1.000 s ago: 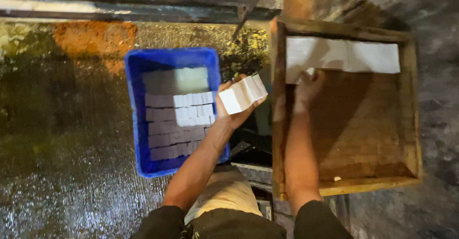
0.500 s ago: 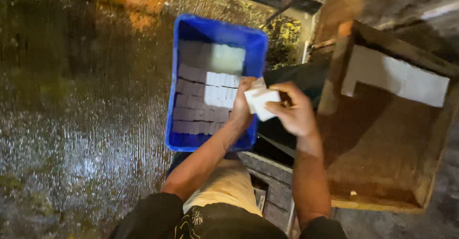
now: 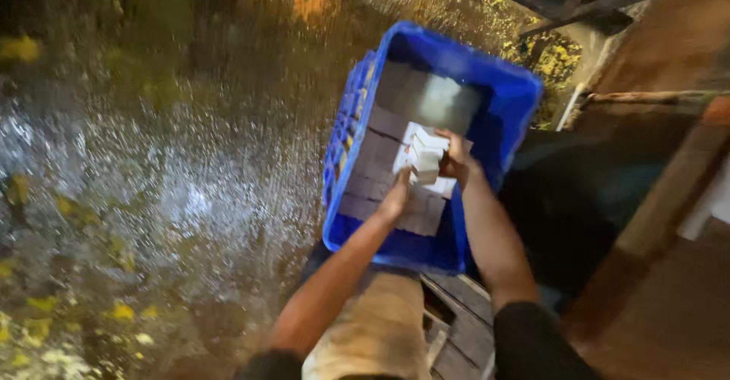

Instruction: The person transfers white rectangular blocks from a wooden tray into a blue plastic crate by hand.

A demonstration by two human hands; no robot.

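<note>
Both hands are down inside the blue crate [image 3: 498, 91], working at the same spot. The right hand [image 3: 458, 159] is curled around a small stack of white blocks [image 3: 426, 155], fingers wrapped over its far side, holding it just above the layer beneath. The left hand [image 3: 397, 193] comes in from below with its fingers bent against the near end of that same stack; whether it grips the stack or only steadies it, I cannot tell from here.

Under the hands the crate holds rows of pale blocks [image 3: 380, 171] packed flat and close, greyish in the shade, with one brighter patch toward the far end. A strip of bare blue floor shows at the near end.

The crate sits tilted in view on wet ground [image 3: 175, 190] that glistens, with yellow flecks scattered across it. Nearer the person, one knee in tan cloth [image 3: 372, 334] juts up below the crate, beside some dark wooden slats [image 3: 456, 334]. Off to the right stands a wooden frame [image 3: 654, 213], blurred, with something white at its edge.
</note>
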